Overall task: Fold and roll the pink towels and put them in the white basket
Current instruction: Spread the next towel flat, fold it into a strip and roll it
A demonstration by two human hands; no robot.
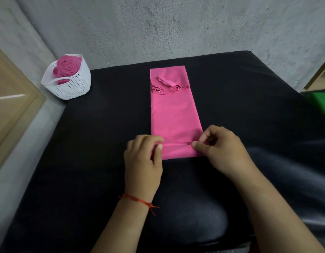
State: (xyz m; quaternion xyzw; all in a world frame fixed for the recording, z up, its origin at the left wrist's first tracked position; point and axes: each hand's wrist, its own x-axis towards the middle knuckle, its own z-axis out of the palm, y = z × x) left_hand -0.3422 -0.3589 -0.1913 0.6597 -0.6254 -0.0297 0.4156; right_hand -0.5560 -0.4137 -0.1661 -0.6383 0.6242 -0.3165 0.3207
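A long, narrow pink towel [173,115] lies flat on the black table [85,152], running from twelve o'clock down to six o'clock through the middle of the view. Its near end is turned over on itself in one narrow band. The left hand [143,157] sits at the seven o'clock corner of that band, its thumb and curled fingers [159,147] pinching the left end of the turned edge. The right hand [220,150] is at the five o'clock corner, with thumb and forefinger closed on the right end of the same fold and the other fingers curled above it. Both hands grip the cloth and lie close to the table. A red string [138,199] is tied round the left wrist. At the twelve o'clock end of the towel is a stack of pink towels [169,89], its layered edges facing the person and a small crumpled flap on top. Whether the long towel runs under the stack cannot be told. At ten o'clock, just off the table's corner, stands the white basket [74,86], with rolled pink towels [67,67] standing on end inside it, spiral ends up. A grey wall [158,24] rises behind the table, a wooden frame [12,106] is at nine o'clock, and a green object [322,105] is at three o'clock by the table's edge.
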